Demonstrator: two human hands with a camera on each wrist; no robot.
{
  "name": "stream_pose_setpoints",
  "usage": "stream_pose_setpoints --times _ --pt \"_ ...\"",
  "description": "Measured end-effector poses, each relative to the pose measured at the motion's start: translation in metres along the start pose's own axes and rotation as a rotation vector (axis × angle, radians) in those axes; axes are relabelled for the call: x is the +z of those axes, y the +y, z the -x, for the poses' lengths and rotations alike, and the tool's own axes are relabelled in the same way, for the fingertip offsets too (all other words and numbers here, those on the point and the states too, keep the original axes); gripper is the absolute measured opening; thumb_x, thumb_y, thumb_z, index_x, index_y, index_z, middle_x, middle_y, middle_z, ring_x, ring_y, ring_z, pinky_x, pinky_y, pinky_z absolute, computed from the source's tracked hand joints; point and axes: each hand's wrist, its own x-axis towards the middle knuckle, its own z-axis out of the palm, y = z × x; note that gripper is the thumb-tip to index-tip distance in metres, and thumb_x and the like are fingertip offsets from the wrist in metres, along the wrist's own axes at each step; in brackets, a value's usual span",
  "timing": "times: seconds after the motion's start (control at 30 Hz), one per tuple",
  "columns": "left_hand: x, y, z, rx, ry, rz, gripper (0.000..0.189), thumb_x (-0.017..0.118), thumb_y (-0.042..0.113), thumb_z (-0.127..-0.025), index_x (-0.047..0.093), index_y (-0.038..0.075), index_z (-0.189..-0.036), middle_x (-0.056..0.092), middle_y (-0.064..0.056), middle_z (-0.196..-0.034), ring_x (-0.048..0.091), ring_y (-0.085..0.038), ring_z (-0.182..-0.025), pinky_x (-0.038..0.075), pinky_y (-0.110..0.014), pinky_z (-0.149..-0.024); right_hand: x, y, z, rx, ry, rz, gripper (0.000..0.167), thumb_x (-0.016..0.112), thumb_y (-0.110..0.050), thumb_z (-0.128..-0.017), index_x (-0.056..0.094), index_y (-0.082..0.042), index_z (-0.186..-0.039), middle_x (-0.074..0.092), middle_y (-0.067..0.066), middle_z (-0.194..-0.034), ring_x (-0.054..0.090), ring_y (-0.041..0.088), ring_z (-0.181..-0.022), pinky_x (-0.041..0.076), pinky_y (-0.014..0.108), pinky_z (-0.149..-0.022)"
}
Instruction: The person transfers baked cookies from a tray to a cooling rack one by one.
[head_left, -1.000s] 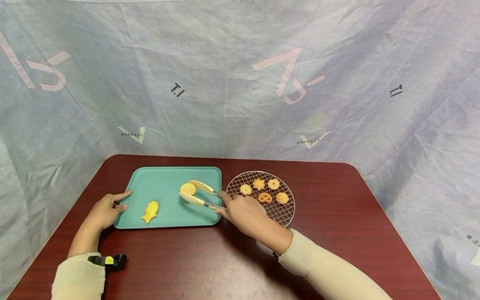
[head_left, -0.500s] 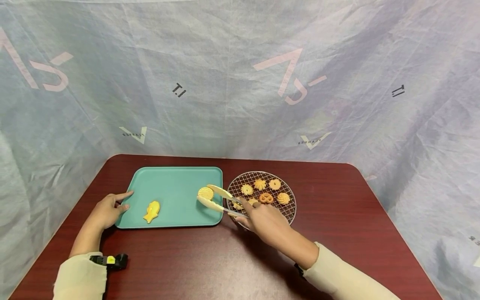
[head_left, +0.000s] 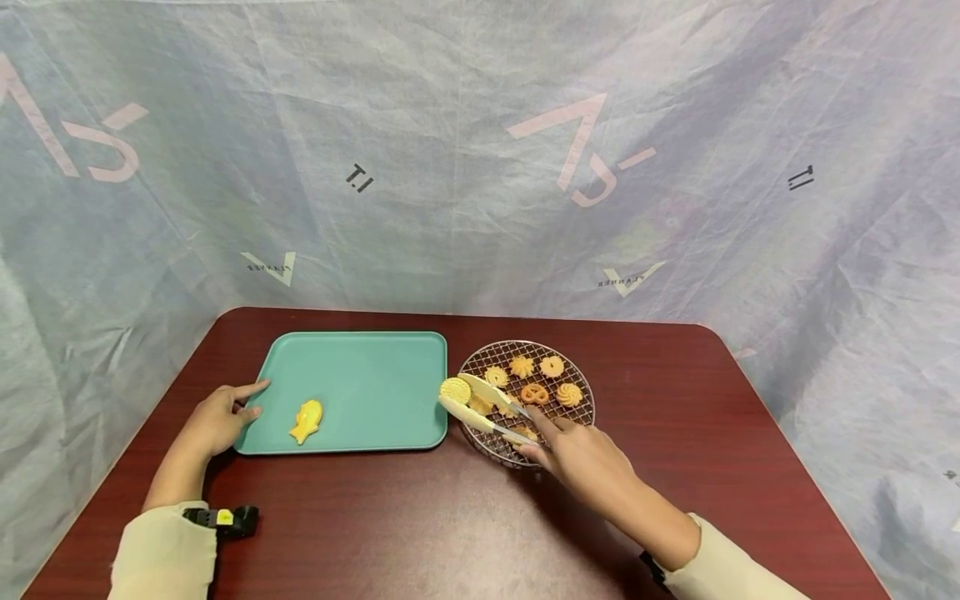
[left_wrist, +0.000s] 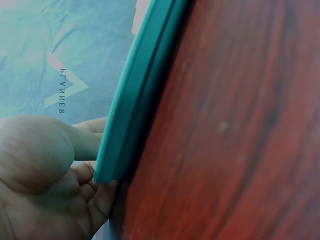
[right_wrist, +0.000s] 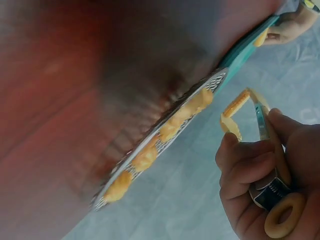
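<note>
My right hand grips a pair of tongs, with pale tips and metal arms. Pinched between the tips is a round ridged cookie, held over the left edge of the round wire rack. The right wrist view shows the cookie clamped in the tongs, above and apart from the rack. My left hand holds the left edge of a teal tray, thumb and fingers about its rim. A yellow fish-shaped cookie lies on the tray's left part.
Several cookies sit on the rack, among them a pretzel and a swirled one; the tongs partly cover others. Rack and tray stand side by side on a dark red table. A grey printed cloth hangs behind.
My right hand has moved right, carrying the ridged cookie in the tongs from over the tray to over the rack's left edge. The left hand has stayed at the tray.
</note>
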Motion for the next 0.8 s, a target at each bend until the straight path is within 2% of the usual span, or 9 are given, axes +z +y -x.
stream_pose_setpoints --times 0.2,0.43,0.63,0.8 --pt "0.000 -0.001 -0.001 0.001 -0.001 0.000 0.051 0.057 0.007 -0.106 0.043 -0.002 -0.154 0.053 -0.020 -0.098 0.046 -0.027 -0.078 0.041 -0.037 -0.063 -0.008 0.013 0.021 0.037 0.030 0.003 0.059 0.074 -0.043 -0.095 0.063 -0.010 -0.143 0.075 0.017 -0.103 0.072 0.033 -0.069 0.057 0.044 -0.058" --pt "0.000 -0.002 -0.001 0.003 0.004 -0.003 0.051 0.057 0.007 -0.106 0.044 -0.002 -0.154 0.053 -0.021 -0.101 0.046 -0.027 -0.080 0.041 -0.037 -0.064 -0.015 0.032 0.045 0.068 0.036 0.010 0.056 0.078 -0.039 -0.093 0.065 -0.013 -0.141 0.067 0.001 -0.081 0.068 0.024 -0.062 0.052 0.040 -0.055" --pt "0.000 -0.002 -0.002 0.013 0.002 -0.012 0.051 0.057 0.008 -0.106 0.044 -0.002 -0.154 0.055 -0.019 -0.095 0.046 -0.026 -0.077 0.041 -0.037 -0.063 -0.018 0.044 0.063 0.070 0.048 0.006 0.055 0.080 -0.035 -0.091 0.066 -0.011 -0.139 0.065 -0.001 -0.079 0.067 0.020 -0.062 0.053 0.040 -0.058" --pt "0.000 -0.002 -0.002 0.008 0.006 -0.011 0.051 0.058 0.008 -0.106 0.044 -0.002 -0.153 0.056 -0.023 -0.102 0.048 -0.027 -0.080 0.042 -0.037 -0.064 -0.021 0.051 0.078 0.084 0.050 0.007 0.056 0.081 -0.035 -0.090 0.067 -0.010 -0.137 0.061 -0.006 -0.076 0.064 0.016 -0.060 0.050 0.035 -0.055"
